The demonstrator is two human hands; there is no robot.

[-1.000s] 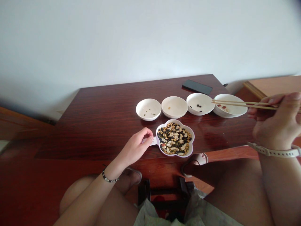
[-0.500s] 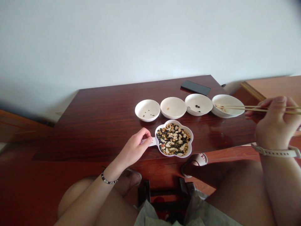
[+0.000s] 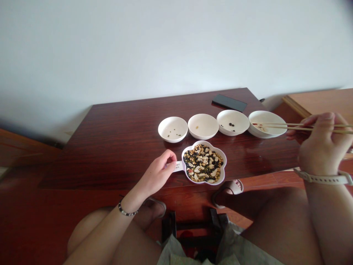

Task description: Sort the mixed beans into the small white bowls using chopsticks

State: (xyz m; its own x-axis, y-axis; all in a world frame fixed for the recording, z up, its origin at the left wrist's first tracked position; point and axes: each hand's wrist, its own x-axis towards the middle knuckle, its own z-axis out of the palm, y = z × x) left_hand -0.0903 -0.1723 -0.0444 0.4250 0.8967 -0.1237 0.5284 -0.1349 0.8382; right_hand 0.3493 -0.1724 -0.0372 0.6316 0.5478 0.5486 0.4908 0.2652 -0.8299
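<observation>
My left hand (image 3: 160,170) pinches the handle of a flower-shaped dish (image 3: 225,162) at the table's near edge. Mixed beans and peanuts (image 3: 204,163) fill this dish. In my right hand (image 3: 321,141) is a pair of chopsticks (image 3: 298,127), their tips inside the rightmost white bowl (image 3: 278,130), by some peanut pieces (image 3: 260,127). To its left stands a bowl (image 3: 239,129) with a few black beans (image 3: 231,125). Beyond it are a bowl (image 3: 208,130) with a yellowish bit and a leftmost bowl (image 3: 172,139) with several small greenish beans.
A black phone (image 3: 229,102) lies behind the bowls on the dark wooden table (image 3: 118,136). A pale wall (image 3: 165,48) rises behind it. Another, lighter wooden surface (image 3: 325,103) stands at the right. My knees are below the near edge.
The chopstick tips stay in the rightmost bowl, where a reddish bit now shows by them. The left thumb has slid back slightly, baring more of the handle's label.
</observation>
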